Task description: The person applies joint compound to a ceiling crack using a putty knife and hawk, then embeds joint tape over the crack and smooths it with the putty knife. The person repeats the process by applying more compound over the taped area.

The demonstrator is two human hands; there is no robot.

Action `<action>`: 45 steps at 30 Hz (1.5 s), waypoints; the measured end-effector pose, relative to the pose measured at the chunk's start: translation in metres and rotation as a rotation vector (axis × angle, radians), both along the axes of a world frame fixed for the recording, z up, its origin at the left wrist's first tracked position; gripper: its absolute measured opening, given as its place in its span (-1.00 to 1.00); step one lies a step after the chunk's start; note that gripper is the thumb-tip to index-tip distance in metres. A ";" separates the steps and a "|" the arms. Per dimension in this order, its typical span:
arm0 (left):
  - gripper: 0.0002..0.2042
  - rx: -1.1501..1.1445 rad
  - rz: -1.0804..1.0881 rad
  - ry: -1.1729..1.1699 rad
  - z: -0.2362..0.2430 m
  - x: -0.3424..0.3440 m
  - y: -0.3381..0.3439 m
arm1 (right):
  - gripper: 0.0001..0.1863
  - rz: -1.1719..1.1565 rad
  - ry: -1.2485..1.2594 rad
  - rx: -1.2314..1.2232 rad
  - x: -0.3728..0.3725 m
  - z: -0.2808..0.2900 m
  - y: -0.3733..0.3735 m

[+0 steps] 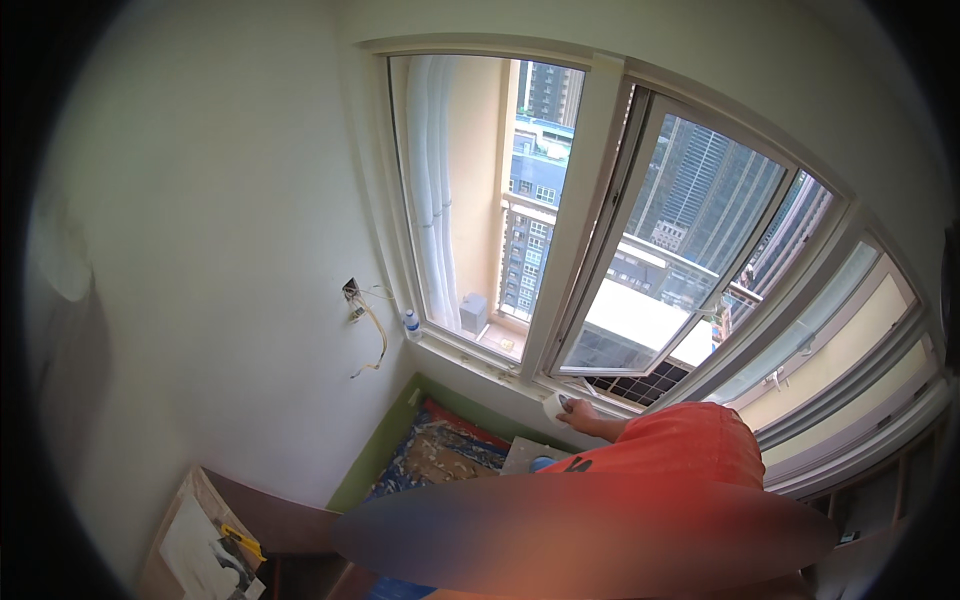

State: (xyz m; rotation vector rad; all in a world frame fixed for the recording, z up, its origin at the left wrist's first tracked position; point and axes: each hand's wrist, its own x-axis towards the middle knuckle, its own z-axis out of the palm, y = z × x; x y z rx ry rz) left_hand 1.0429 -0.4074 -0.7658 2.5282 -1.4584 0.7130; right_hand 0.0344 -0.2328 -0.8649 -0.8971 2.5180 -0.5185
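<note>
Neither my left hand nor my right hand shows. Below me a co-worker in an orange top (690, 445) leans by the window, with the lower part blurred out. The co-worker's hand (580, 418) is at a small white object (555, 408), too small to name, just under the window sill (480, 358). At lower left, a wooden board (172, 540) bears white patches and a yellow-handled tool (240, 540).
An open window sash (675, 200) tilts beside a fixed pane. Loose wires (375, 340) hang from a wall box (350, 288), near a bottle (412, 323) on the sill. A blue floor covering (430, 455) with debris lies in the corner. Dark wooden framing (890, 500) stands at right.
</note>
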 end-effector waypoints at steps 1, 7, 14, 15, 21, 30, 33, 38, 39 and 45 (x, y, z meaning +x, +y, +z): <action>-0.54 -0.067 -0.009 0.010 0.003 -0.012 0.000 | -0.52 -0.031 -0.015 -0.024 0.001 0.000 -0.001; -0.49 -0.439 -0.270 0.258 0.069 -0.181 -0.003 | -0.55 -0.190 -0.377 -0.213 -0.007 -0.039 -0.014; -0.43 -0.235 -0.768 0.910 0.104 -0.518 0.035 | -0.61 -0.097 -1.012 -0.526 0.027 0.068 -0.078; -0.42 -0.153 -0.858 1.001 0.103 -0.568 0.038 | -0.63 -0.023 -0.993 -0.492 0.025 0.079 -0.083; -0.41 -0.101 -1.475 0.579 0.079 -0.775 0.012 | -0.62 0.518 -1.164 -0.656 0.015 0.173 -0.116; -0.79 -0.099 -1.768 0.239 0.269 -0.877 -0.006 | -0.22 0.739 -0.653 -1.107 -0.079 0.342 -0.119; -0.77 -0.157 -1.863 0.108 0.320 -0.905 -0.011 | -0.29 0.895 -0.184 -1.316 -0.122 0.388 -0.118; -0.75 -0.280 -1.901 0.005 0.388 -0.935 0.005 | -0.63 0.812 -0.074 -1.397 -0.150 0.451 -0.099; -0.74 -0.310 -1.924 0.008 0.399 -0.940 0.006 | -0.71 0.789 0.001 -1.473 -0.152 0.465 -0.094; -0.69 -0.515 -1.947 0.050 0.463 -0.967 -0.004 | -0.87 0.732 0.475 -1.648 -0.175 0.558 -0.090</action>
